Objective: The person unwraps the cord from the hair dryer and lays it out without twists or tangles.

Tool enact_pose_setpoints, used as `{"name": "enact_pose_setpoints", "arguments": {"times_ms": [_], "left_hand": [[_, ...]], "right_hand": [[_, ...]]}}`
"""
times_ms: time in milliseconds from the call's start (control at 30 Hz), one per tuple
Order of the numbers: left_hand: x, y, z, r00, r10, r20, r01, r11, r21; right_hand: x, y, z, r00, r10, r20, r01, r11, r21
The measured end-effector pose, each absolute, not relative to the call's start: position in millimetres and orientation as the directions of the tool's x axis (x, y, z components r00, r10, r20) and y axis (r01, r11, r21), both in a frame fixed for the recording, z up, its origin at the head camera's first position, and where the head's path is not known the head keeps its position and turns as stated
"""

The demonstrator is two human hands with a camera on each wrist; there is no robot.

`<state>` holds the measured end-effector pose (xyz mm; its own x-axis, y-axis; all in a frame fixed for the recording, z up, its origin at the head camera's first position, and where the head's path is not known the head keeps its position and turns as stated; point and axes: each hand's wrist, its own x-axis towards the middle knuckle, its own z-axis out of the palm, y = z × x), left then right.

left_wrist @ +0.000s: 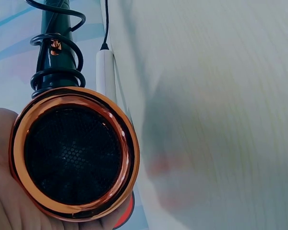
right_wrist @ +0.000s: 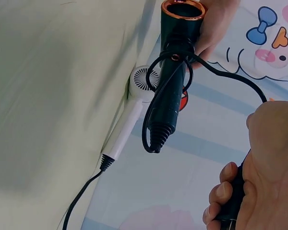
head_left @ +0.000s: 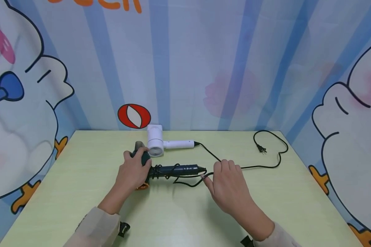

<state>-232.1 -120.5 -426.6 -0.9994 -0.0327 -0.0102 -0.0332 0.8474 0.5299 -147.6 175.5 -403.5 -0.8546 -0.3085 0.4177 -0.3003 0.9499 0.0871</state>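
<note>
My left hand grips a dark green hair dryer by its barrel, with the handle pointing right. The left wrist view faces its round black grille inside a copper-coloured rim. A black cord is wound in loose loops round the handle and runs across to my right hand. There, my curled fingers hold the black plug end of that cord; its prongs are hidden. Both hands are over the table, the right one just beyond the handle's tip.
Behind the green dryer a white hair dryer lies on the pale table. Its black cord passes behind my right hand and bends round to a plug at the back right. A striped cartoon curtain stands along the table's back edge.
</note>
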Motion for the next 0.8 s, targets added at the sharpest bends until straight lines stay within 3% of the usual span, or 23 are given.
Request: {"name": "enact_pose_setpoints", "arguments": {"times_ms": [800], "left_hand": [[-233,-124,-426,-0.998,-0.057,-0.002,-0.048,0.834,0.550]], "right_hand": [[-148,175,-432,-0.898,-0.327,0.295,-0.302,0.945,0.130]]}}
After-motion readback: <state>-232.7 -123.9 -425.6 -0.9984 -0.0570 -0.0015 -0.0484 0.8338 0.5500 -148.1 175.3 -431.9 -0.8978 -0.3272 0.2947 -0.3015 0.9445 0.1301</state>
